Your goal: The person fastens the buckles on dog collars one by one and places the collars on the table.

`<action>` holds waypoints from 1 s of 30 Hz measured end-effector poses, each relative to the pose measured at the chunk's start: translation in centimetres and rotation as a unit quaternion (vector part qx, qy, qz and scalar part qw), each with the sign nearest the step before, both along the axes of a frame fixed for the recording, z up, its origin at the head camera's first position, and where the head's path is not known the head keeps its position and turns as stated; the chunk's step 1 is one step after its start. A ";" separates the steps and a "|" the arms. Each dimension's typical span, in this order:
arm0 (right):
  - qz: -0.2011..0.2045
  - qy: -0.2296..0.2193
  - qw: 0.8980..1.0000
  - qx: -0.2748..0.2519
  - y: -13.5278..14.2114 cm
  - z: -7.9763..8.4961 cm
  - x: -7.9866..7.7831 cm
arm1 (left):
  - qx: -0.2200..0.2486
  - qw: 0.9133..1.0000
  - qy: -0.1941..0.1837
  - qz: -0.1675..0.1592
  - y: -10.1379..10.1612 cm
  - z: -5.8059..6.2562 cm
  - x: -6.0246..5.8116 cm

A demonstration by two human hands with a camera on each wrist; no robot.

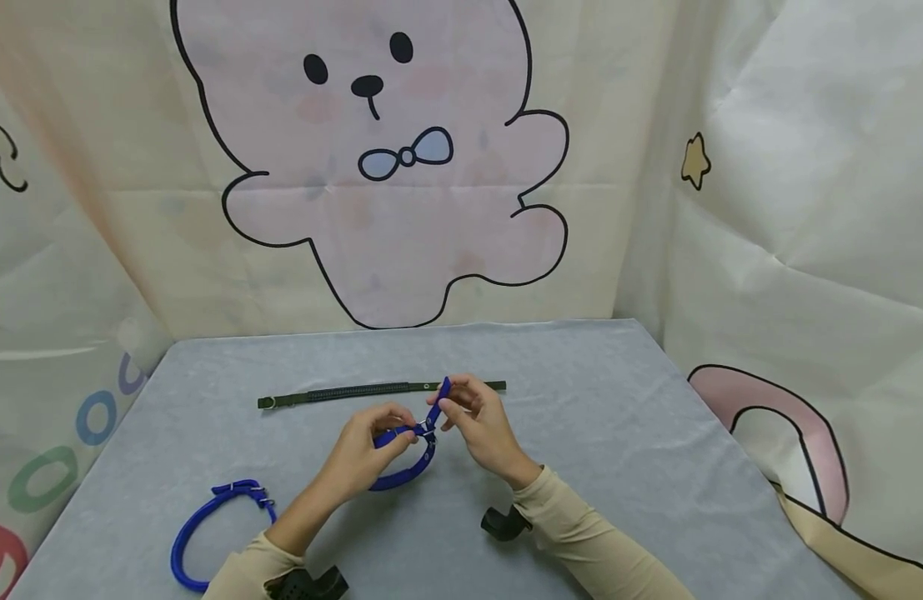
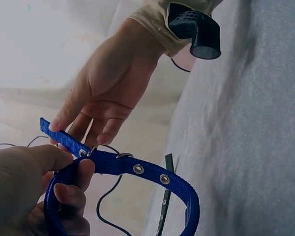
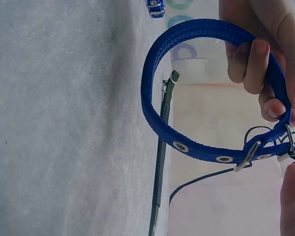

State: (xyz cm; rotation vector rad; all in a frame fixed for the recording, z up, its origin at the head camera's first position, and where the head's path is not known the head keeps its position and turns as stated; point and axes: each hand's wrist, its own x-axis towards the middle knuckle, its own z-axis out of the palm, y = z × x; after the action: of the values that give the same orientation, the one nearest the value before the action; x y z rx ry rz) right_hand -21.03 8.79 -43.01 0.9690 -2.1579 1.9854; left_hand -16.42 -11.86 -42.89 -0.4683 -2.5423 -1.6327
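In the head view, above the tabletop [image 1: 656, 483], the left hand [image 1: 363, 450] closes its grip on a looped blue collar [image 1: 404, 477] near the buckle [image 1: 425, 430]; the right hand [image 1: 487, 429] pinches its free end [image 1: 443, 388]. A second blue collar [image 1: 180, 537] lies looped, a green collar [image 1: 363, 389] straight. Left wrist: the end looks threaded. Right wrist: final fastening seems left.
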 end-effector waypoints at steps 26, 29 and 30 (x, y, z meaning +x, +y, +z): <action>0.002 0.005 0.999 -0.038 0.2 -0.1 -0.2 | 0.004 0.999 0.000 -0.043 -0.2 0.1 0.1; 0.001 0.007 0.999 -0.040 0.2 0.0 -0.1 | 0.002 0.999 0.002 -0.043 -0.2 0.0 0.1; 0.002 0.008 0.999 -0.041 0.2 0.0 -0.1 | 0.001 0.999 0.002 -0.043 -0.2 0.0 0.1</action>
State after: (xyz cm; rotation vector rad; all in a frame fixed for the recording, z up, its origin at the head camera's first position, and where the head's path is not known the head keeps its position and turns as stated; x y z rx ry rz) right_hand -21.14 8.95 -43.04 0.9746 -2.0508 2.0415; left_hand -16.34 -12.06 -42.88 -0.5888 -2.5510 -1.6592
